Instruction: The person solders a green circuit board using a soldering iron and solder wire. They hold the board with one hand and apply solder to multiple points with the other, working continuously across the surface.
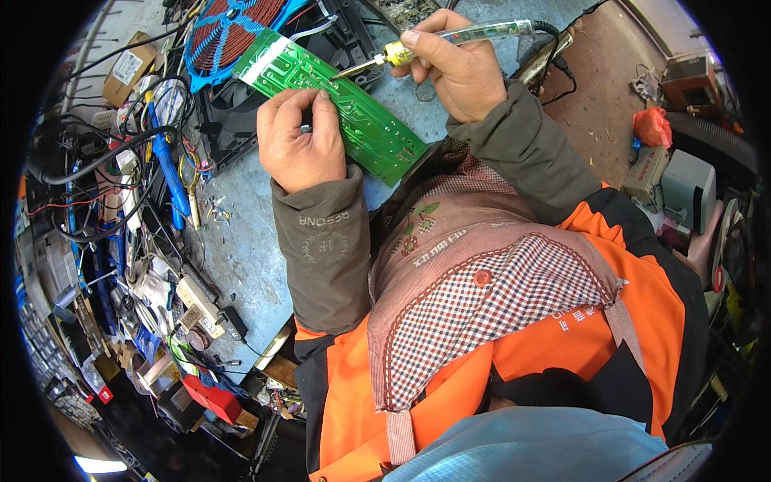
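Observation:
A long green circuit board [377, 132] lies slantwise under my hands, its soldered side facing up. My right hand [458, 68] grips a soldering iron [490, 31] with a clear handle and a yellow collar. The iron's metal tip points down and left, at or just above the solder joints in the board's upper half. At the board's left edge, my left hand [299, 136] is closed, thumb and forefinger pinched close to the tip. Whatever lies in that pinch is too small to make out.
A blue-framed fan [233, 20] and a black plastic frame [233, 120] sit beyond the board. Tangled cables, blue-handled tools [165, 165] and a power strip [199, 305] crowd the left. The iron's black cord [554, 60] hangs at the right, near a brown cardboard box [128, 68] across the bench.

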The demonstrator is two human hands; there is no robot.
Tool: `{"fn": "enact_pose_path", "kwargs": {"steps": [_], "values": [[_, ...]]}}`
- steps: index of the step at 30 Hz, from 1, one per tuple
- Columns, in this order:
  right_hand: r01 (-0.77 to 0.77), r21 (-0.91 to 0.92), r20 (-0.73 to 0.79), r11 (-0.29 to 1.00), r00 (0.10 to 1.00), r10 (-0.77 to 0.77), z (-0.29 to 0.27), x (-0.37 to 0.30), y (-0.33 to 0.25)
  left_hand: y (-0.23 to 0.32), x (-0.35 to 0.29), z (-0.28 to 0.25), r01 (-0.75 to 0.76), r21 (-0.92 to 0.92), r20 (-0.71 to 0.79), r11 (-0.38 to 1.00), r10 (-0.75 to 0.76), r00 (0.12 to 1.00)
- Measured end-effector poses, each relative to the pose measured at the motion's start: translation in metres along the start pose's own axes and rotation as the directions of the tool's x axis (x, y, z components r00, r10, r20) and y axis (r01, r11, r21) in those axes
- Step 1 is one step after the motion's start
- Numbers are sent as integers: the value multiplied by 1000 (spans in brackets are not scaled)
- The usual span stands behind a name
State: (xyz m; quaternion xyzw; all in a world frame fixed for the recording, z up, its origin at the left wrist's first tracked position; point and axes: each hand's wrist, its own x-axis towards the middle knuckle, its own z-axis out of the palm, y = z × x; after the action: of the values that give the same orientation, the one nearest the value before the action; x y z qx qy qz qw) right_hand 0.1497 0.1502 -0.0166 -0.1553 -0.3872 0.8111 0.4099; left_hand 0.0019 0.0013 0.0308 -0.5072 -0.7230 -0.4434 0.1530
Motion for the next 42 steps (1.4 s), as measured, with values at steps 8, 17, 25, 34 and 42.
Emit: {"fn": "enact_pose_path", "kwargs": {"steps": [8, 17, 25, 34, 42], "values": [[60, -21, 56, 998, 997, -59, -11, 3, 10, 3, 1, 0, 7, 4, 6, 1000, -7, 1000], [136, -50, 65, 989, 989, -133, -7, 4, 8, 2, 1, -1, 11, 9, 10, 1000, -11, 1000], [-3, 37, 15, 999, 1000, 3, -1, 2, 0, 1, -1, 2, -3, 20, -6, 1000, 4, 1000], [-5, 39, 27, 999, 1000, 4, -2, 2, 1, 1, 0, 3, -4, 34, -3, 999, 4, 1000], [44, 62, 69, 997, 996, -49, -13, 5, 10, 4, 1, 2, 7, 22, -7, 1000, -7, 1000]]}}
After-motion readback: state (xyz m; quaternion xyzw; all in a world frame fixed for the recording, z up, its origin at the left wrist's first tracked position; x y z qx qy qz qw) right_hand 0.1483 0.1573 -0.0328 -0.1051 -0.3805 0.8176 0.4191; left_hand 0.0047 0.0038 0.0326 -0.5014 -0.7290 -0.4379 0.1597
